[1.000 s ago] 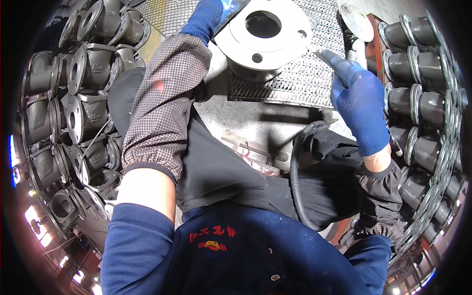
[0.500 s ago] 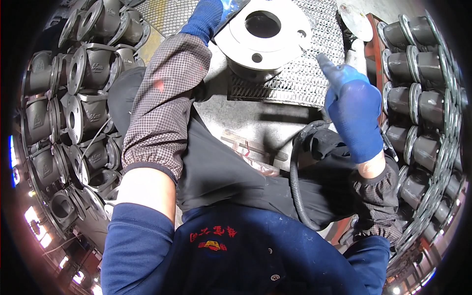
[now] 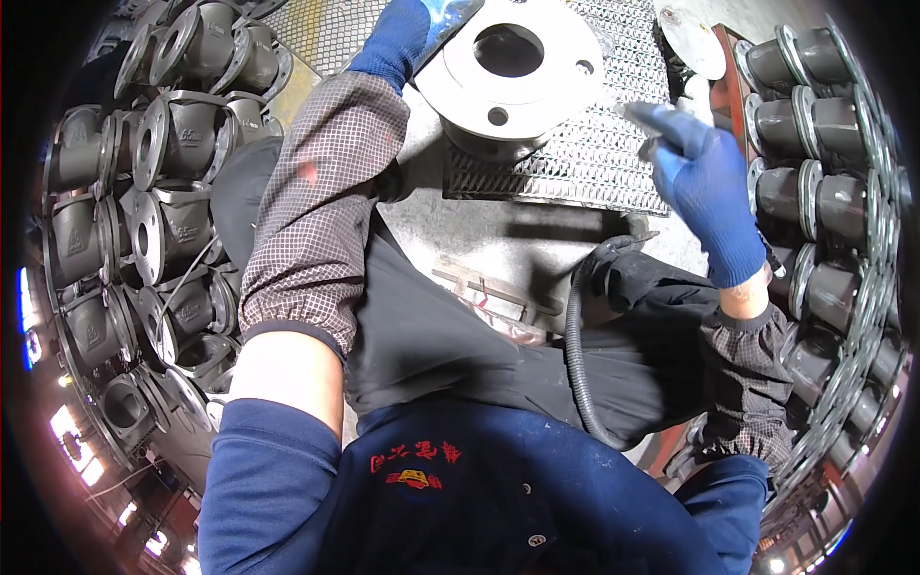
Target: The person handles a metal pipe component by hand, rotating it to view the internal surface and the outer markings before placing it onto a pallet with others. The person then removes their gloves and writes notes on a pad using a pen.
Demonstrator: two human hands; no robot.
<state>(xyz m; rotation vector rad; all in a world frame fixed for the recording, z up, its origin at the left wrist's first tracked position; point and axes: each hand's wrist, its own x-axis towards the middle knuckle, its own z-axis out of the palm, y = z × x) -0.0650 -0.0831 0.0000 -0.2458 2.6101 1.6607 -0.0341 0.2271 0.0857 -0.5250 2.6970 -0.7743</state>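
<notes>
Right hand, blue glove: index finger stretched out just right of pale flanged casting, others partly curled; can't tell if it grips anything. Left hand, blue glove, at casting's left rim; fingers cut off at far edge, opening and hold can't be told. Casting sits far centre, flange up, on textured metal plate. Grey castings stacked left; ridged hose nearer, right.

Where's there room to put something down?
The grate has bare mesh between flange and right hand. Some pale floor shows between grate and left leg. It's crowded at both sides, where castings are stacked.
</notes>
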